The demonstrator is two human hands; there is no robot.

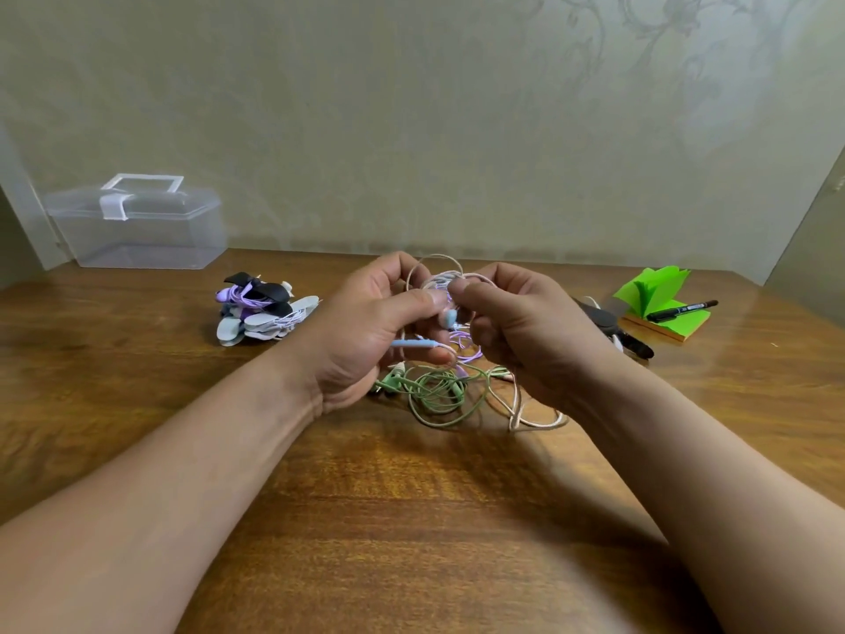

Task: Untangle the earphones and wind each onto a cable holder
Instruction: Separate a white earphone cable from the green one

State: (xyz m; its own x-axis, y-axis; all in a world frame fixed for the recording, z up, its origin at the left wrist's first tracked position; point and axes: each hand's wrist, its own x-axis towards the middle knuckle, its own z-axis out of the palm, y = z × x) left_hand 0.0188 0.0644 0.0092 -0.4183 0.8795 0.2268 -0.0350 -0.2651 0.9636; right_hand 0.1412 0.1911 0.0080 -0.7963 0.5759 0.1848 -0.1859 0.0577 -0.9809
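Observation:
A knot of tangled earphones [446,386] lies mid-table: green, pink, purple and pale blue cables. My left hand [366,331] and my right hand [526,331] both pinch the raised top of the knot, thumbs nearly touching, with a blue earbud [448,318] between them. A blue in-line remote [411,344] runs across my left fingers. A pink loop arches above the hands. At the left sits a pile of wound cable holders [263,313], white and black, some wrapped with purple cable. Black cable holders [615,329] lie partly hidden behind my right hand.
A clear plastic box with a handle [137,221] stands at the back left against the wall. A green sticky-note pad [660,304] with a black marker [681,310] on it lies at the right. Bare wooden tabletop [411,519] lies between my forearms.

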